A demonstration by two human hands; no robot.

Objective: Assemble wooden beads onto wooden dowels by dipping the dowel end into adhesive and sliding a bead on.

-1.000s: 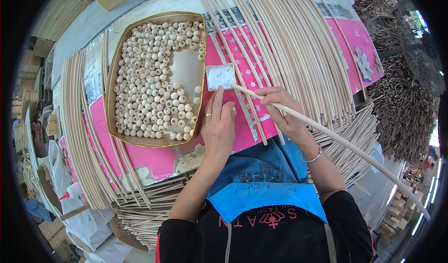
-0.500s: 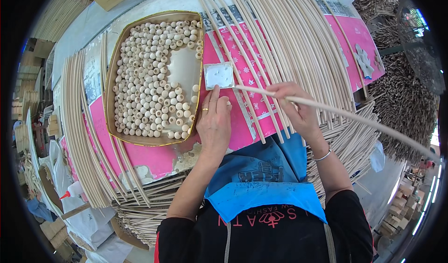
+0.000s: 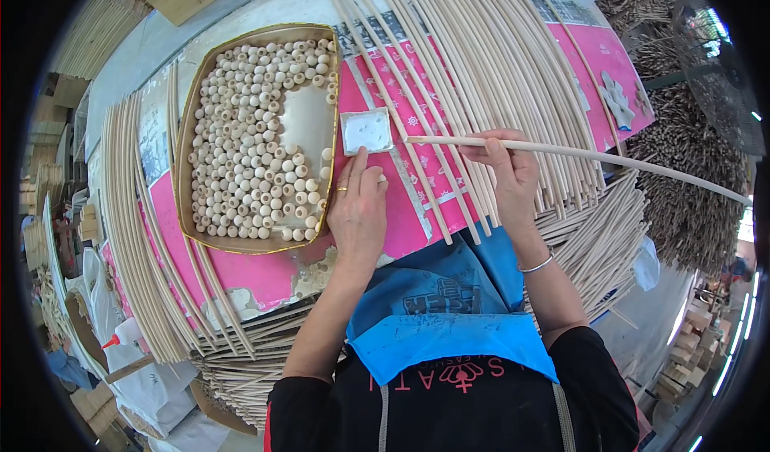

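My right hand (image 3: pixel 507 170) pinches a long pale wooden rod (image 3: pixel 593 154) between thumb and fingers. The rod runs nearly level, its left tip just right of a small square dish (image 3: pixel 346 142) and apart from it. White paste (image 3: pixel 367 128) fills the dish, with several small dents in its surface. My left hand (image 3: pixel 358 211) lies on the pink table cover, its index fingertip at the dish's near edge. Its other fingers are curled, and a small pale thing shows by the thumb, too small to name. Left of this hand stands a gold-rimmed tray (image 3: pixel 309 123) of round wooden beads (image 3: pixel 241 147) with holes.
Many wooden rods (image 3: pixel 497 75) lie side by side across the right of the table, more rods (image 3: pixel 132 235) at the left. Loose rods (image 3: pixel 597 235) are heaped below the table edge. A glue bottle (image 3: pixel 124 333) with a red tip stands at lower left.
The rod's tip has drawn away from the dish's corner to the right, and the rod has swung to nearly level. My left hand keeps its place by the dish.
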